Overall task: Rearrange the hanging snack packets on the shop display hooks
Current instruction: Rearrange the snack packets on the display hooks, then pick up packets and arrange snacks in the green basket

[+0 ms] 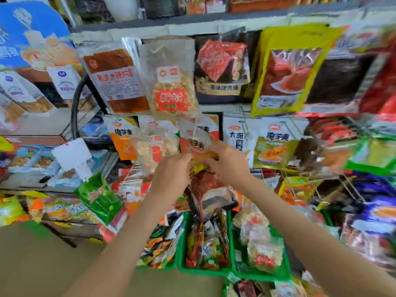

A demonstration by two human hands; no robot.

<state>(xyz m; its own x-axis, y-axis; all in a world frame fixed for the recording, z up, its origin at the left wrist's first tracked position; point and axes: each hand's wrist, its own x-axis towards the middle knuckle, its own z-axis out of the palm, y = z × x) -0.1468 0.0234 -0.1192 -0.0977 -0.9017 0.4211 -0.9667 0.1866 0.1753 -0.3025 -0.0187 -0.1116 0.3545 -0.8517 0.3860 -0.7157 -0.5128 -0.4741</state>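
Down at the lower left, a green packet (100,197) sat tilted among the other snacks. Mid-frame, my left hand (171,170) pinched the crinkled yellow top of a red meat packet (209,189). My right hand (225,160) pinched the same top edge from the other side, so the packet dangled between them. It hung above the green bin (203,272) and below the clear puffed snack bag (173,86). Upper right, a big yellow packet (287,67) hung on the display, pretty blurry.

Packets (174,86) hang on hooks (245,123) in rows above trays (203,271) holding more packets.
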